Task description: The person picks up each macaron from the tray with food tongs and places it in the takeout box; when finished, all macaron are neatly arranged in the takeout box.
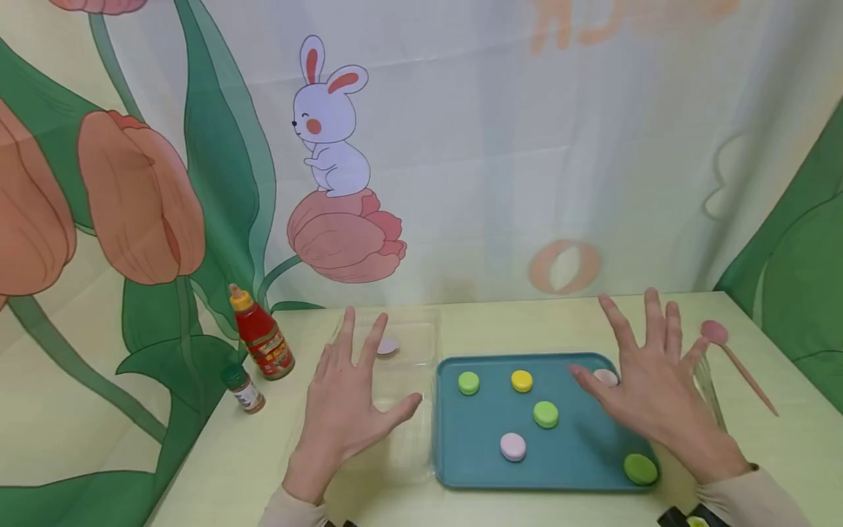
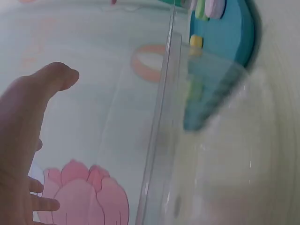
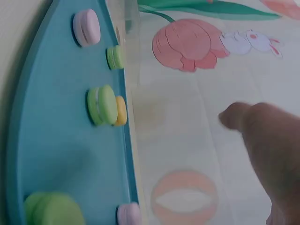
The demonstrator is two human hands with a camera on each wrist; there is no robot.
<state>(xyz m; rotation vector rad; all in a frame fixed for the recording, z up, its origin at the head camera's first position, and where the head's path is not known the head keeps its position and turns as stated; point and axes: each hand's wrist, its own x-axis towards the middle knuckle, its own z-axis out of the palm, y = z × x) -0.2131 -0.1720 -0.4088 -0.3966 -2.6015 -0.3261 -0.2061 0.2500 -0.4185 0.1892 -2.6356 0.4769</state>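
My left hand [image 1: 345, 402] hovers over a clear plastic container [image 1: 418, 454], fingers spread, holding nothing. A pale lilac round piece [image 1: 388, 346] shows inside or behind the container, partly hidden by the fingertips. Above the right side of a blue tray [image 1: 474, 428] my right hand [image 1: 658, 388] is spread, also holding nothing. On the tray lie several macarons: a yellow macaron [image 1: 522, 380], light green ones such as this macaron [image 1: 545, 414], a pink macaron [image 1: 513, 446] and a darker green macaron [image 1: 640, 469]. A pale macaron [image 1: 605, 378] sits near my right thumb, partly covered.
At the left stand a red sauce bottle [image 1: 265, 337] with a yellow cap and a small green-capped jar [image 1: 244, 389]. On the right lies a stick with a pink round head [image 1: 714, 331], beside a clear object [image 1: 711, 395] half hidden by my right hand. A printed curtain [image 1: 461, 183] hangs behind.
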